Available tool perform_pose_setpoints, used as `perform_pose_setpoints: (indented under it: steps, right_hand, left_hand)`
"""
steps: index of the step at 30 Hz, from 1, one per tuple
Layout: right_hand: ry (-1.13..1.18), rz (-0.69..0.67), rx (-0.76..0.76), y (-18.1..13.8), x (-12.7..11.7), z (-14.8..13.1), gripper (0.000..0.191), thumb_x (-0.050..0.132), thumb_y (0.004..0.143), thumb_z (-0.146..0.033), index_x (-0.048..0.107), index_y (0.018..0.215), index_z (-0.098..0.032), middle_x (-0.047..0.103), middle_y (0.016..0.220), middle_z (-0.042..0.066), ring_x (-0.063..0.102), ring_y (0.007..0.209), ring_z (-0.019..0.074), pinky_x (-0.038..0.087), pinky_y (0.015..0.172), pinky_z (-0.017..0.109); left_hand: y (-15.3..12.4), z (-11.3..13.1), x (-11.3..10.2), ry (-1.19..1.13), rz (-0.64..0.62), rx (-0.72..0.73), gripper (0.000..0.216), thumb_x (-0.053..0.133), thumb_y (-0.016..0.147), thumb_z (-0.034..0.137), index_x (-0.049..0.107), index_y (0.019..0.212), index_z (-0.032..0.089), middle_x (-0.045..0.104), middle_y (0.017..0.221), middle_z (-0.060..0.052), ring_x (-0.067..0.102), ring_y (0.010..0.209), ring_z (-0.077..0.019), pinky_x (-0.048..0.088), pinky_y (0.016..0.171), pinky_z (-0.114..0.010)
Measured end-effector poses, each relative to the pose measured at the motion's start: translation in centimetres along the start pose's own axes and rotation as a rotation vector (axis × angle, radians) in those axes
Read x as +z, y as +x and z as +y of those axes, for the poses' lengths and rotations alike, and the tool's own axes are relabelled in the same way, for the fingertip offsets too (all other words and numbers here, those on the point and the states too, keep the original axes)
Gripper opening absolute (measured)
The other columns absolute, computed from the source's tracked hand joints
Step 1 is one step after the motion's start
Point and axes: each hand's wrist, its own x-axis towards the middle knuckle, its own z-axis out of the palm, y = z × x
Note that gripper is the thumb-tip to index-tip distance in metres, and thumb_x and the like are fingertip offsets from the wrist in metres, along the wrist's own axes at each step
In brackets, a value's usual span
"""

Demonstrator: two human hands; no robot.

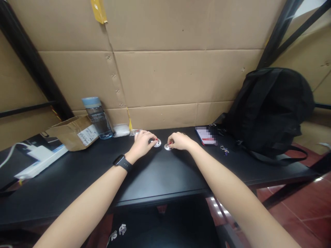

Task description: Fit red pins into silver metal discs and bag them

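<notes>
Both my hands are over the middle of the black table, a small gap between them. My left hand, with a dark watch on its wrist, is pinched at a small round silver disc. Just to its right, the bent fingers of my right hand close on a second silver disc. Both discs lie at table level and are partly covered by my fingers. Small red spots show at the fingertips; whether they are nails or part of the discs I cannot tell.
A water bottle, a brown paper bag and a white power strip stand left. A clear plastic packet lies behind my left hand. On the right are a phone, a small trinket and a black backpack. Cardboard walls the back.
</notes>
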Motion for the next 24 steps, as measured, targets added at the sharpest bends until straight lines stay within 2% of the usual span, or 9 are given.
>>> perform_pose_setpoints:
  steps: [2,7,12,15,17,20,24]
  right_hand:
    - [-0.037,0.000,0.040,-0.1,-0.1,-0.2,0.004,0.077,0.081,-0.029,0.079,0.082,-0.027,0.077,0.089,0.007,0.071,0.083,0.0237,0.047,0.069,0.030]
    - [-0.043,0.041,0.073,-0.1,-0.1,-0.4,0.004,0.077,0.078,-0.020,0.078,0.076,-0.023,0.076,0.091,0.011,0.072,0.083,0.0262,0.049,0.073,0.032]
    - [0.063,0.089,-0.016,0.4,0.5,-0.6,0.011,0.068,0.085,-0.019,0.077,0.079,-0.022,0.078,0.088,0.005,0.072,0.084,0.0199,0.049,0.076,0.027]
    - [0.283,0.157,-0.083,1.0,1.3,-1.1,0.015,0.063,0.089,-0.019,0.075,0.080,-0.020,0.078,0.085,0.002,0.072,0.081,0.0151,0.051,0.074,0.022]
    - [0.511,0.195,-0.065,1.3,1.9,-1.4,0.014,0.063,0.090,-0.021,0.073,0.082,-0.018,0.077,0.081,0.004,0.073,0.077,0.0153,0.052,0.067,0.021]
    - [0.821,0.203,0.004,1.7,2.9,-1.9,0.012,0.061,0.093,-0.024,0.070,0.089,-0.016,0.077,0.088,0.008,0.075,0.076,0.0173,0.054,0.056,0.020]
    - [1.114,0.173,0.005,1.8,3.4,-2.4,0.010,0.058,0.098,-0.021,0.061,0.089,-0.016,0.074,0.094,0.009,0.077,0.075,0.0163,0.056,0.056,0.019]
  left_hand:
    - [0.0,0.0,0.0,0.012,0.012,-0.020,0.015,0.065,0.094,0.038,0.076,0.093,0.027,0.076,0.103,-0.004,0.056,0.104,-0.0281,0.035,0.094,-0.044]
    - [-0.1,0.2,-0.1,0.024,0.012,-0.060,0.014,0.062,0.096,0.035,0.075,0.095,0.029,0.075,0.100,-0.004,0.058,0.106,-0.0280,0.034,0.094,-0.045]
    - [0.1,0.6,-0.5,-0.045,-0.005,-0.095,0.016,0.061,0.095,0.034,0.073,0.090,0.026,0.078,0.097,-0.002,0.064,0.099,-0.0262,0.039,0.090,-0.041]
    - [0.2,0.6,-0.5,-0.128,0.015,-0.129,0.013,0.063,0.092,0.034,0.072,0.091,0.024,0.078,0.096,-0.003,0.068,0.094,-0.0251,0.044,0.087,-0.038]
    - [0.2,0.5,-0.4,-0.224,0.031,-0.154,0.014,0.063,0.091,0.034,0.071,0.091,0.023,0.078,0.096,-0.004,0.070,0.091,-0.0236,0.048,0.086,-0.037]
    - [0.2,0.2,-0.1,-0.359,0.060,-0.165,0.016,0.063,0.091,0.037,0.069,0.091,0.022,0.078,0.096,-0.005,0.072,0.091,-0.0229,0.052,0.086,-0.036]
    - [0.3,0.0,0.4,-0.441,0.074,-0.127,0.020,0.063,0.092,0.039,0.069,0.093,0.021,0.077,0.098,-0.007,0.072,0.095,-0.0241,0.054,0.088,-0.037]
